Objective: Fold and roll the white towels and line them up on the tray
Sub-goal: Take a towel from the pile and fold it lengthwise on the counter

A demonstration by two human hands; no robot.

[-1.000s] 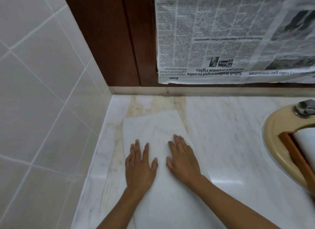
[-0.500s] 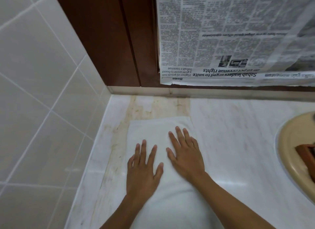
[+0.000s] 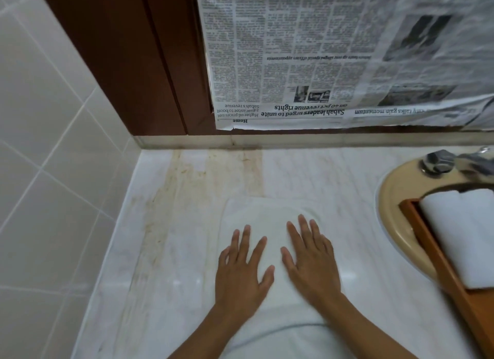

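Note:
A white towel (image 3: 263, 219) lies flat on the marble counter (image 3: 344, 187), folded into a long strip running away from me. My left hand (image 3: 240, 270) and my right hand (image 3: 311, 262) both press flat on it, fingers straight and spread, side by side. At the right edge a wooden tray (image 3: 443, 273) sits across the sink and carries rolled white towels (image 3: 462, 233), two of them visible.
A beige sink (image 3: 393, 225) with a metal tap (image 3: 441, 162) is set in the counter on the right. White tiled wall (image 3: 48, 171) closes the left side. Newspaper (image 3: 334, 53) covers the mirror behind, next to a brown wooden frame.
Both hands have slid back toward me along the towel, staying flat. The view has shifted, so the tray and rolled towels show again at the right.

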